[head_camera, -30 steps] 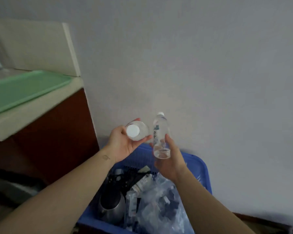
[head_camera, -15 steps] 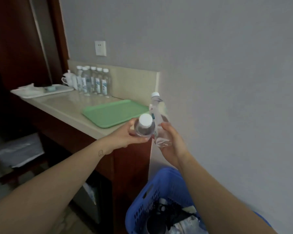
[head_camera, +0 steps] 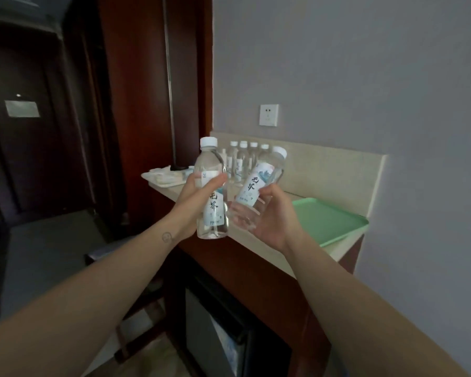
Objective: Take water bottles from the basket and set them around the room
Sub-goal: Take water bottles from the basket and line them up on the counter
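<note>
My left hand (head_camera: 192, 202) grips a clear water bottle (head_camera: 211, 210) with a white cap, held upright above the counter's near edge. My right hand (head_camera: 275, 220) holds a second clear bottle (head_camera: 256, 191), tilted with its cap up and to the right. The two bottles sit side by side, almost touching at their bases. Several more bottles (head_camera: 244, 163) stand in a row at the back of the counter (head_camera: 259, 248), behind the ones I hold. The basket is out of view.
A green tray (head_camera: 329, 221) lies on the counter's right end, by the grey wall. A white tray (head_camera: 165, 176) with small items sits at the counter's far left. A wall socket (head_camera: 268, 115) is above. A mini fridge (head_camera: 215, 336) stands under the counter; a dark door (head_camera: 19, 148) is at left.
The view has swung left and up from the blue basket to the counter. Both hands rose with their bottles; the left bottle turned from pointing at me to upright.
</note>
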